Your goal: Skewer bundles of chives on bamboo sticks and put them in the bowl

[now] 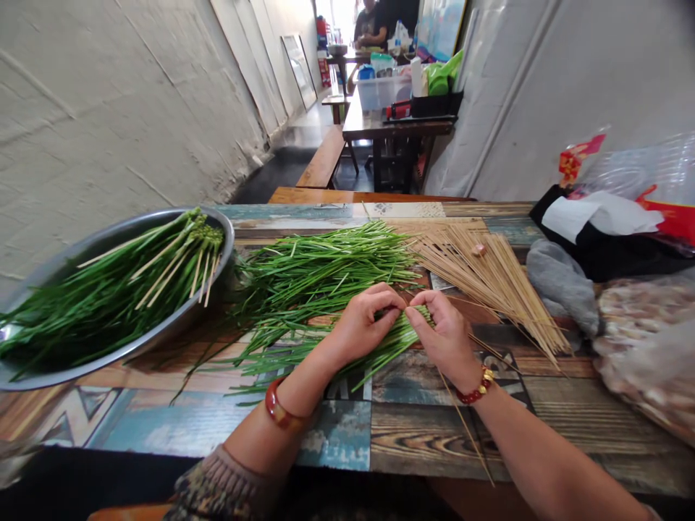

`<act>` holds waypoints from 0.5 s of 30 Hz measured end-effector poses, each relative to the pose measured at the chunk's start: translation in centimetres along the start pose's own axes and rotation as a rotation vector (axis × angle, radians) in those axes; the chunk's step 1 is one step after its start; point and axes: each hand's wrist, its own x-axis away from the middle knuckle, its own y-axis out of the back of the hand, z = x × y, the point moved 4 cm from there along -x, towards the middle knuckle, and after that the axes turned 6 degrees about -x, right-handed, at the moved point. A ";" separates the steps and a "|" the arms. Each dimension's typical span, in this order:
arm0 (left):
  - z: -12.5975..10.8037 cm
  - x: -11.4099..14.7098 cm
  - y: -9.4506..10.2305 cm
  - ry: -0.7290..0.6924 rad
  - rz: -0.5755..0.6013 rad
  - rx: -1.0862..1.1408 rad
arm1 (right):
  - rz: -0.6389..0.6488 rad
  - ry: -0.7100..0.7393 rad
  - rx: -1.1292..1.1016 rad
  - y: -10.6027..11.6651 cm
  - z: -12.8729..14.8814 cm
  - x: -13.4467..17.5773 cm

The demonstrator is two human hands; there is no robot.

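Observation:
Both hands meet over a small bunch of chives (374,360) just above the tabletop. My left hand (372,324) is closed, thumb and fingers pinched at the stem ends. Beside it my right hand (442,336) also pinches the stem ends, its fingertips almost touching the left ones. Whether a skewer is between the fingertips is hidden. A larger heap of loose chives (331,264) lies just beyond the hands. Thin bamboo skewers (499,289) are fanned out to the right, and a single skewer (467,427) sticks out below my right hand toward the table's near edge.
At left stands a metal basin (231,239) of chives bunched on skewers. Plastic bags (646,347), one with pale pieces inside, crowd the right side. Beyond the patterned table (434,434) are a bench (323,159), another table with a plastic bin (383,94), and a person (372,25).

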 end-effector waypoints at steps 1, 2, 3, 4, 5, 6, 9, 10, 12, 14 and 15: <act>0.0 0.0 0.1 0.004 0.019 -0.003 | 0.008 -0.007 -0.009 -0.1 -0.1 0.0; 0.1 0.0 0.4 0.013 0.029 -0.008 | 0.016 -0.016 -0.023 -0.1 -0.3 0.0; 0.2 -0.1 0.8 0.029 0.020 -0.017 | 0.026 -0.027 -0.041 -0.2 -0.4 0.0; 0.5 -0.1 1.3 0.054 -0.010 -0.033 | 0.037 -0.040 -0.061 -0.3 -0.5 -0.1; 0.9 -0.1 1.9 0.086 -0.063 -0.058 | 0.049 -0.054 -0.078 -0.4 -0.7 -0.1; 1.4 -0.1 2.5 0.123 -0.136 -0.092 | 0.061 -0.072 -0.095 -0.4 -0.8 -0.2; 3.2 0.0 4.1 0.203 -0.324 -0.227 | 0.084 -0.130 -0.135 -0.5 -1.1 -0.3; 3.9 0.0 4.2 0.206 -0.338 -0.269 | 0.087 -0.144 -0.145 -0.5 -1.2 -0.3; 5.0 -0.1 4.0 0.200 -0.305 -0.345 | 0.093 -0.162 -0.159 -0.6 -1.4 -0.3; 5.9 -0.4 3.5 0.211 -0.245 -0.426 | 0.098 -0.168 -0.169 -0.6 -1.5 -0.3; 6.1 -0.5 3.3 0.221 -0.218 -0.472 | 0.101 -0.168 -0.172 -0.6 -1.5 -0.3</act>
